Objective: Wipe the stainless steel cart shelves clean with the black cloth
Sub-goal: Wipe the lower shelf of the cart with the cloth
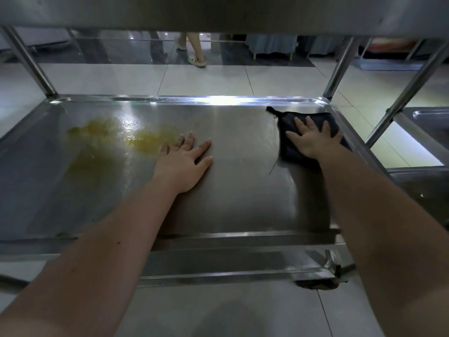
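A: Stainless shelf (243, 190), lower tier of the cart, tucked under the upper shelf (218, 13). Yellow-orange smear (145, 139) over the left half, glossy in places. Black cloth (288, 144) folded flat at the far right corner, just inside the raised rim, well apart from the smear.

B: And the hands?

A: Right hand (312, 139) pressing down on top of the cloth, fingers (309, 122) straight and a little spread, not curled round anything. Left hand (183, 164) palm down on bare steel near the middle, fingers apart, tips just beside the smear's edge; touching it or not, cannot tell.

B: Likely trouble from here?

A: Could spread the residue thinner over clean steel rather than lift it, by dragging the cloth left in one long pass. Could lose the cloth mid-stroke too: flat palm only, no grip, folds free to slip or open. Could slide the left hand into the wet patch by leaning so close to it, then print yellow elsewhere. Might also set the cart rolling on the smooth tile (206, 79) through a hard sideways push, given the caster (318, 284) at the near right leg.

B: Anything else about?

A: Somebody's legs in pale clogs (196, 60) beyond the cart, well apart.

B: Brands, labels, lettering?

A: None legible. No mark on the cloth, no stamp on the steel, nothing readable anywhere in view
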Available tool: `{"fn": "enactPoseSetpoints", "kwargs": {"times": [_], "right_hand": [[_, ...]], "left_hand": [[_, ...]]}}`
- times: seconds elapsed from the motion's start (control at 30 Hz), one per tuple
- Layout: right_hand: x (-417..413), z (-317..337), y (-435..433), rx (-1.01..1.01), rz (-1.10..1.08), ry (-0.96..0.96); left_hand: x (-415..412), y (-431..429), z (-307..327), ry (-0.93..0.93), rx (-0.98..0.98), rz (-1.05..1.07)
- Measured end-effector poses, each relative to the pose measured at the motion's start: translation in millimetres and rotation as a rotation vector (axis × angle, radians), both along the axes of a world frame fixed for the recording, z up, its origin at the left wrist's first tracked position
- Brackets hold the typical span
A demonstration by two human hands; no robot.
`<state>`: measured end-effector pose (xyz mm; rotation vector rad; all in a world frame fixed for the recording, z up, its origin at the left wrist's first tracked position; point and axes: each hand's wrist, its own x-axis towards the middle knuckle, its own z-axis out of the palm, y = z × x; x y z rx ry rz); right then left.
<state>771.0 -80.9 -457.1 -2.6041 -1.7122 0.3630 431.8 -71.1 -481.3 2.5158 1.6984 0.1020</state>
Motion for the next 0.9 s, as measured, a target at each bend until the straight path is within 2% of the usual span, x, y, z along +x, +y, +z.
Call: {"fn": "enactPoseSetpoints", "kwargs": {"times": [0.1,0.33,0.43,0.9], "right_hand": [[3.9,0.0,-31.2,-0.015,0.055,-0.035],[25.5,-7.3,-165.6,-0.075,0.17,-0.059],[26.8,-7.1,-183.2,-0.085,0.176,-0.06],[20.3,6.7,-25.3,-0.034,-0.039,0.003]], "left_hand": [[0.3,-3.2,4.1,-0.006,-0.002,0.001],[2.2,-5.9,8.4,0.012,0.001,0.005],[2.2,-7.3,8.2,0.032,-0.007,-0.004],[0.8,-8.7,6.2,0.034,-0.01,-0.009]]}}
